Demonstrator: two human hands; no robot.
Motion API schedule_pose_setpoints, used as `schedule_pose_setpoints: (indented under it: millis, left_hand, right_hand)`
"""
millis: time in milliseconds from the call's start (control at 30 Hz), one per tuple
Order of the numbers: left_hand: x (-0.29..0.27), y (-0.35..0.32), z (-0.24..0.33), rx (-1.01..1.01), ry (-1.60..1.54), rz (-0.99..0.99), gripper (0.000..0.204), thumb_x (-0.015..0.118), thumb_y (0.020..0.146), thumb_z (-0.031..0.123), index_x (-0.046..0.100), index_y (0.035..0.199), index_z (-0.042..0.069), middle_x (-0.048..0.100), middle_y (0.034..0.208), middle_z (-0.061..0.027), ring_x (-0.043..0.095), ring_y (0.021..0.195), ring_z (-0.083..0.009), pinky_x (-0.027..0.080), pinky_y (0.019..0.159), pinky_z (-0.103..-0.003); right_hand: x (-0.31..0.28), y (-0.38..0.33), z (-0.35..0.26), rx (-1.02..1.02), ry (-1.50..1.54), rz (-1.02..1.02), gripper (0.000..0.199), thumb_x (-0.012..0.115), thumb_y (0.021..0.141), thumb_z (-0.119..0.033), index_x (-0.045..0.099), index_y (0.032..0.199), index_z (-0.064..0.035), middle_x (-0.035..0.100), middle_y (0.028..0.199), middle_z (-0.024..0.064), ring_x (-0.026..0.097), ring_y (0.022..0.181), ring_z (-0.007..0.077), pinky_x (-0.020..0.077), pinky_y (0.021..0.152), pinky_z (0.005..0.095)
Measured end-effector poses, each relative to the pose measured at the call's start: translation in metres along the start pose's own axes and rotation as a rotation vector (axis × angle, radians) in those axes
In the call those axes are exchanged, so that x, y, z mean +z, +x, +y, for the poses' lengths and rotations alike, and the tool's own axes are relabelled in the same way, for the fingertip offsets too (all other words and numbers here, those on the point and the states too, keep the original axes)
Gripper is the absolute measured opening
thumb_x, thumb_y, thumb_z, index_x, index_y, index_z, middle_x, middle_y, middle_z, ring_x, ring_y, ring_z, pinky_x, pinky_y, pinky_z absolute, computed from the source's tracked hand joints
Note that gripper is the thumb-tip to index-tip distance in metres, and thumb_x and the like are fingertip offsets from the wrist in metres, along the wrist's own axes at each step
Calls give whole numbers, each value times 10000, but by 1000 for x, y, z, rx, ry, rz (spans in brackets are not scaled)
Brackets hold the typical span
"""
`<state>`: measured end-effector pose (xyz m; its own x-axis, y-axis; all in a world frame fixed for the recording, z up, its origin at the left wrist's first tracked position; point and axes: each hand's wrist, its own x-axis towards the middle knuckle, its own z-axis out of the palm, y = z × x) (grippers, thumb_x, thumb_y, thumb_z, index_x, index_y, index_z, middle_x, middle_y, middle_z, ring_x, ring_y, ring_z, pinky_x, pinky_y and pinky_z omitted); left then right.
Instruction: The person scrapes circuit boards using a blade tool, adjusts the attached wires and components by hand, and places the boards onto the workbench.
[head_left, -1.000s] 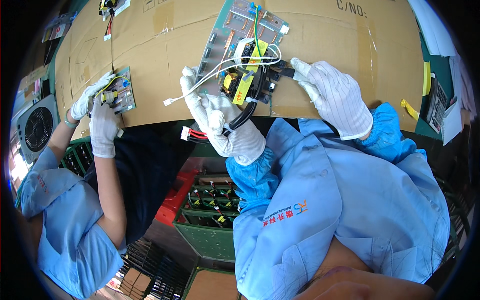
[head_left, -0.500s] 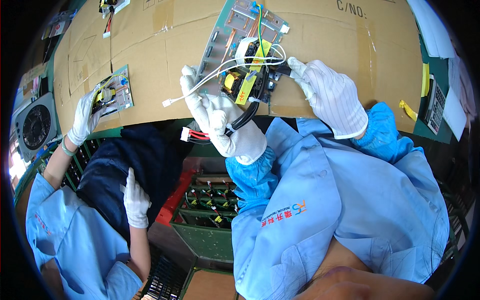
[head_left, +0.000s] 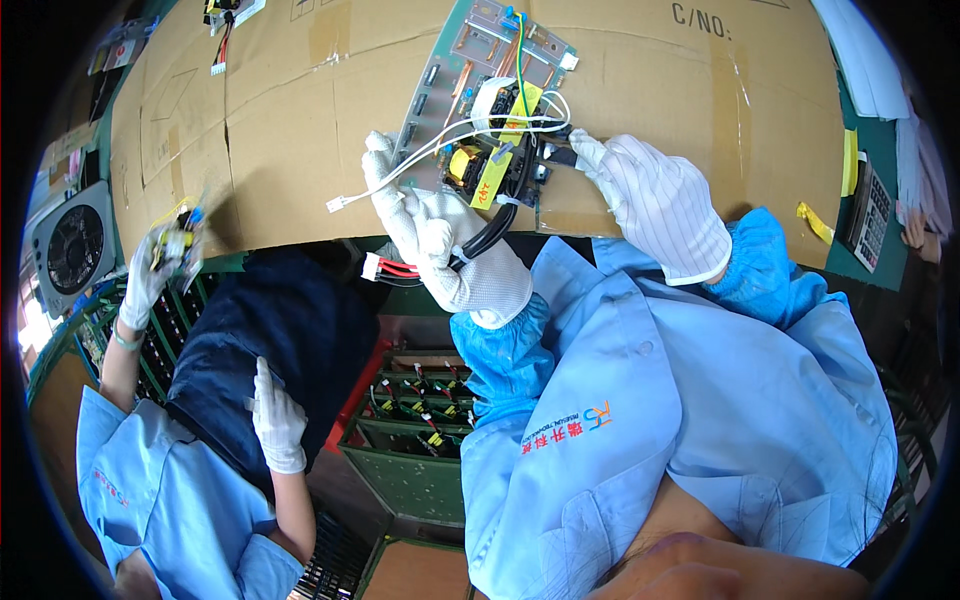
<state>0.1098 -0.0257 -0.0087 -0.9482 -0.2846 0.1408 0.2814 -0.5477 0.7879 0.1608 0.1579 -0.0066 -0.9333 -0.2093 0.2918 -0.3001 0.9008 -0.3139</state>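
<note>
A green circuit board (head_left: 470,90) with yellow parts, white wires and a black cable lies on the cardboard-covered table (head_left: 300,130). My left hand (head_left: 440,245), in a white glove, grips the board's near edge together with the black cable and a red-wired white connector (head_left: 372,266). My right hand (head_left: 650,200), also gloved, pinches a small black part at the board's right edge. A loose white connector (head_left: 335,204) on thin white wires hangs off the board to the left.
A co-worker in blue sits at my left, lifting a small board (head_left: 175,240) off the table with one gloved hand; the other hand (head_left: 275,420) rests low. A green crate (head_left: 420,420) of boards stands below. A fan (head_left: 70,250) sits far left, a calculator (head_left: 870,210) far right.
The co-worker's board has been lifted off the cardboard toward the table edge, and their other hand dropped to their lap. My hands and the board stayed nearly still.
</note>
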Motion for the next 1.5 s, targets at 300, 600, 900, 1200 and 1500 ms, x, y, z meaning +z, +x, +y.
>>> schedule_pose_setpoints:
  millis: [300,600,900,1200,1500]
  left_hand:
    - [-7,3,-1,-17,-35,-92,766,553,824,96,231,1489,-109,310,1553,-194,420,663,-49,471,738,-199]
    - [-12,6,-4,-56,-14,-28,721,526,849,98,250,1482,-108,322,1544,-173,433,669,-32,472,734,-186]
    - [1,4,6,-31,-63,-157,597,479,929,73,282,1469,-89,366,1523,-127,422,620,-8,447,636,-157]
    - [3,-8,-2,46,207,-29,721,596,890,214,295,1475,-81,384,1495,-151,461,676,-12,481,719,-190]
    - [3,-7,2,52,236,-11,717,567,901,276,315,1470,-81,368,1511,-161,463,690,-21,475,741,-193]
  right_hand:
    - [3,-4,6,-73,-64,-11,414,622,881,-151,586,1285,-70,560,865,37,592,694,172,444,532,308]
    - [-5,0,11,5,11,46,400,634,885,-136,592,1278,-78,579,875,52,618,759,197,455,573,304]
    - [-2,-1,7,-17,-96,-17,372,615,904,-145,593,1268,-70,536,819,52,589,705,197,446,546,311]
    - [-3,-5,8,-50,-28,28,352,607,907,-139,603,1252,-67,548,825,49,594,701,196,447,542,302]
    - [-6,-4,-5,18,81,-29,430,691,838,-97,617,1260,-81,611,856,80,609,725,244,471,573,345]
